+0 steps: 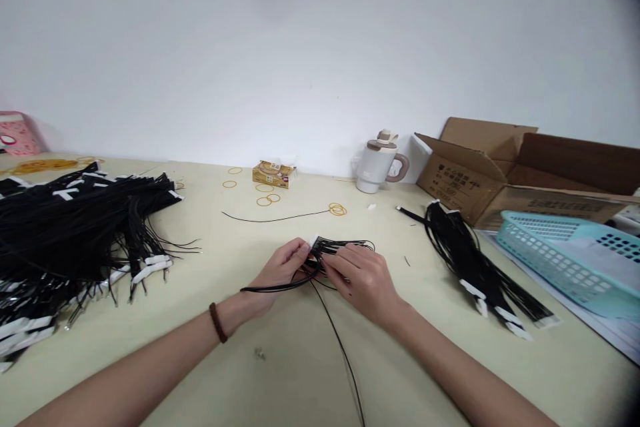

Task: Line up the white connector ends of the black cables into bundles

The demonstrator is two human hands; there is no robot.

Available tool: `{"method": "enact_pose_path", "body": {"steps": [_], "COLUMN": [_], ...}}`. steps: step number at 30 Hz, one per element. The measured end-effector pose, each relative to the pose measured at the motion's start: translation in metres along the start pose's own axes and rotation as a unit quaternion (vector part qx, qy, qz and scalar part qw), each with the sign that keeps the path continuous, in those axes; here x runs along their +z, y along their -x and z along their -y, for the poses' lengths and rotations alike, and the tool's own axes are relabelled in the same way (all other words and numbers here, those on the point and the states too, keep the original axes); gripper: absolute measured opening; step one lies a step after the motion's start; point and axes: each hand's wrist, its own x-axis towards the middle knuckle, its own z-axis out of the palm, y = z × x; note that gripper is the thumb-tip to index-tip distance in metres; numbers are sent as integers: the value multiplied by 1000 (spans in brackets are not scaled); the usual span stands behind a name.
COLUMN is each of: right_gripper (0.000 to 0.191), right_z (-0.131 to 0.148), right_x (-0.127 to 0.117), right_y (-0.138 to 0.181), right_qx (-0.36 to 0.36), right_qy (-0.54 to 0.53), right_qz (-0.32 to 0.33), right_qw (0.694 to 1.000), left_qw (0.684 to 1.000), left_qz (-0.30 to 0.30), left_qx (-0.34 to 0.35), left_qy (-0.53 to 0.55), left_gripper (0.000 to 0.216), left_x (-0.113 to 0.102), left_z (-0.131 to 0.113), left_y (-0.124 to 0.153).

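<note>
Nearby, sprawling heap of black white-tagged cords at nine o'clock, smaller sheaf beside turquoise plastic basket at three; at centre, left hand and right hand curled closed, pinching thin looped bundle of black cords.

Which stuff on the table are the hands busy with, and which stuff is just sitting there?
In hand: small cord bundle, gripped by left hand and right hand; same black cords lie in big pile and side bunch.
Just sitting: mug, cardboard box, blue basket, rubber bands, untouched.
</note>
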Motion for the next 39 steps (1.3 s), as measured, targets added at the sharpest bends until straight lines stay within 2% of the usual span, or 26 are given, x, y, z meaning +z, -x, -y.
{"method": "enact_pose_path", "body": {"steps": [18,39], "right_gripper": [17,19], "right_z": [0,1], "right_x": [-1,-1], "right_y": [-1,-1], "right_qx": [1,3], "right_qy": [1,-8], "right_qz": [-23,-10], "right_qw": [1000,1000], "left_qw": [1000,999], "left_qz": [28,44], "left_qx": [-10,-13], "left_qy": [-6,19], "left_gripper": [32,29], "left_x": [-1,-1], "left_z": [-3,-2], "left_y": [1,1]}}
